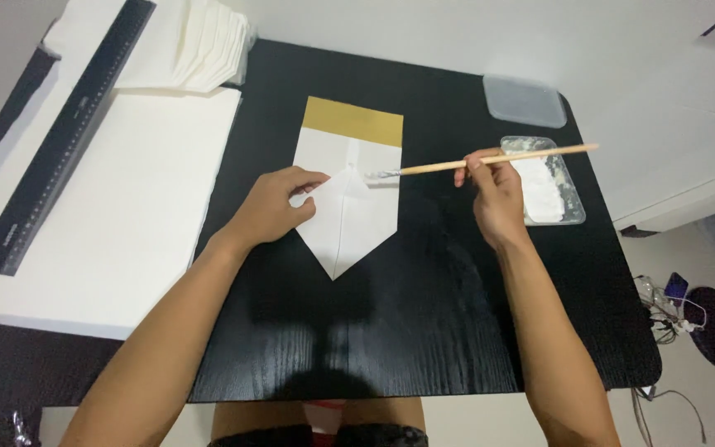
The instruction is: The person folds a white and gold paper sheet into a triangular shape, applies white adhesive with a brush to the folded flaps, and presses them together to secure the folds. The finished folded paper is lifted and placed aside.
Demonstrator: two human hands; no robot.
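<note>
A white folded paper piece point(349, 219) with a pointed lower end and a gold band at its top lies on the black table point(424, 331). My left hand point(273, 207) presses on its left flap, fingers pointing right. My right hand point(494, 194) grips a wooden-handled brush point(473, 161), held almost level, whose bristle tip touches the paper's upper right fold. Just right of this hand sits a clear rectangular tub point(549, 178) with white paste in it.
A clear lid point(525, 101) lies behind the tub. Left of the table is a large white sheet point(117, 199) with a long black ruler point(68, 132) across it, and a stack of folded white papers point(200, 45). Cables lie on the floor at the right.
</note>
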